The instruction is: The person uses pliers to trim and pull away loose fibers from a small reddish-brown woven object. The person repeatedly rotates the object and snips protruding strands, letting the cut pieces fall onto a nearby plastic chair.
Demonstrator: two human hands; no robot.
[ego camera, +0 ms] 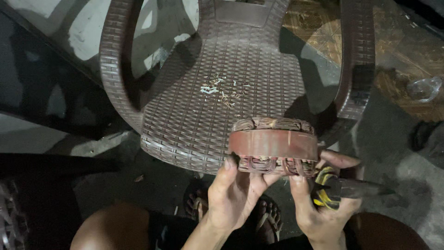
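1. The motor stator (274,146), a reddish-brown ring with copper windings bulging along its top and bottom rims, stands on edge at the front lip of the chair seat, at about 5 o'clock from the seat's middle.
2. The left hand (233,192) comes up from 6 o'clock, palm toward the camera, thumb pressed on the ring's lower left edge and fingers tucked beneath: a closed grasp on the stator.
3. The right hand (319,206) sits at the stator's 4 o'clock, fingers curled around a dark pointed tool (356,189) with yellow markings; its forefinger reaches up to the windings.
4. The plastic chair (194,106) is dark brown, moulded in a woven wicker pattern, with curved armrests at 9 and 3 o'clock.
5. Small pale wire scraps (222,89) lie scattered mid-seat, at 11 o'clock from the stator.
6. Sandalled feet (268,215) show below on grey concrete floor (393,143).
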